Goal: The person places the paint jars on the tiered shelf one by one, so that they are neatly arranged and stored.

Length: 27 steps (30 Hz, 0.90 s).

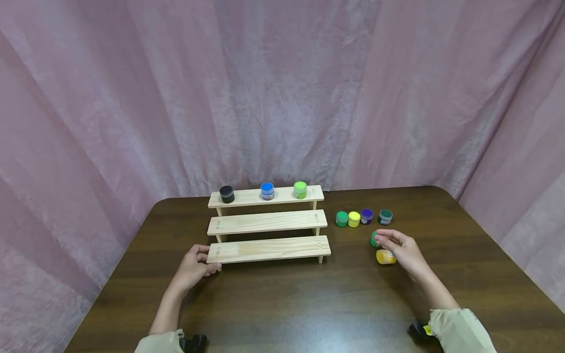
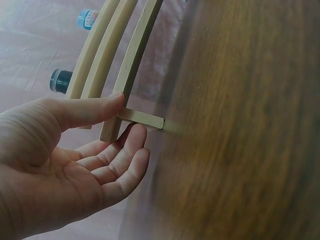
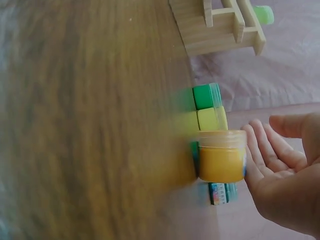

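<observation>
A three-tier wooden display rack (image 1: 269,249) stands on the table. My left hand (image 1: 194,267) grips the left end of its lowest shelf; in the left wrist view the thumb lies on the shelf's edge, the fingers curl by the short leg (image 2: 142,119). My right hand (image 1: 402,249) hovers at a green paint jar (image 1: 374,239), partly hidden by the fingertips. Its fingers are loosely bent, with nothing visibly held in the right wrist view. Just below that hand a yellow-orange paint jar (image 1: 386,257) lies on its side.
Black (image 1: 227,194), blue (image 1: 267,191) and light green (image 1: 300,190) jars stand on the top shelf. Right of the rack are green (image 1: 342,219), yellow (image 1: 354,219), purple (image 1: 366,216) and dark teal (image 1: 385,217) jars. A pink curtain (image 1: 282,98) hangs behind the table.
</observation>
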{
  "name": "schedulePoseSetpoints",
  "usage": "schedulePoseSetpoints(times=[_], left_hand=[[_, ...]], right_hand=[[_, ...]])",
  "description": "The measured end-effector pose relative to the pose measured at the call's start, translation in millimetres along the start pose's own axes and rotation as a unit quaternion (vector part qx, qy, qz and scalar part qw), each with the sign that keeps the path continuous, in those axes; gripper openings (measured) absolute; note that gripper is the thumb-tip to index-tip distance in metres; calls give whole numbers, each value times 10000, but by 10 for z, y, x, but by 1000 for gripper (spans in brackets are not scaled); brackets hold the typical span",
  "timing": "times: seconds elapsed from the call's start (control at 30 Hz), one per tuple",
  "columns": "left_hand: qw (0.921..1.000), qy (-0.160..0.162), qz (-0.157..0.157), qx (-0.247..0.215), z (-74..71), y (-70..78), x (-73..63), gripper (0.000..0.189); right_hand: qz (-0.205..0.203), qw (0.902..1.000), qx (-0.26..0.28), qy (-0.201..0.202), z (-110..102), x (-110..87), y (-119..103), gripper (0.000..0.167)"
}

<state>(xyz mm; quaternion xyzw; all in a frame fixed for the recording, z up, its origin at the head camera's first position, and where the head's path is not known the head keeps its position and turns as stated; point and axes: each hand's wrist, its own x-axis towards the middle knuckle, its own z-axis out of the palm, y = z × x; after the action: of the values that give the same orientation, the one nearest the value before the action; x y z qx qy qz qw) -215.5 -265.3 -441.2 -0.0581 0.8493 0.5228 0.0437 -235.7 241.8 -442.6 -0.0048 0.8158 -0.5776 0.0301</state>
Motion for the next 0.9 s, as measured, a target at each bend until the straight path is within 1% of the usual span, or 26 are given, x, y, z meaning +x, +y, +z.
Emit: schedulePoseSetpoints(times=[0.1, 0.2, 0.27, 0.37, 0.43, 0.5, 0.6, 0.67, 0.73, 0.9], left_hand=[[10000, 13, -35, 1, 7, -6, -10, 56], [10000, 17, -40, 9, 10, -6, -18, 56], [10000, -1, -16, 5, 9, -5, -18, 57], [10000, -22, 18, 4, 3, -5, -18, 58], [10000, -25, 48, 6, -2, -13, -11, 59], [10000, -14, 45, 2, -5, -24, -6, 60], [10000, -10, 44, 2, -8, -39, 5, 61], [10000, -11, 38, 2, -7, -40, 8, 61], [10000, -9, 35, 8, -4, -34, 10, 61], [10000, 15, 15, 17, 6, -23, 13, 58]], right_hand=[[39, 9998, -58, 179, -13, -7, 49, 55], [78, 9995, 118, 278, -27, -13, 101, 52], [99, 9991, 249, 323, -39, -20, 129, 52], [83, 9992, 266, 288, -53, -32, 148, 51], [90, 9999, 2, 132, -61, -39, 153, 51], [96, 9992, -356, -180, -62, -47, 153, 52], [-4, 9937, -835, -743, -56, -62, 157, 52], [-46, 9909, -924, -977, -48, -74, 155, 52], [-51, 9898, -925, -1080, -43, -79, 159, 53], [24, 9904, -856, -1087, -48, -73, 184, 58]])
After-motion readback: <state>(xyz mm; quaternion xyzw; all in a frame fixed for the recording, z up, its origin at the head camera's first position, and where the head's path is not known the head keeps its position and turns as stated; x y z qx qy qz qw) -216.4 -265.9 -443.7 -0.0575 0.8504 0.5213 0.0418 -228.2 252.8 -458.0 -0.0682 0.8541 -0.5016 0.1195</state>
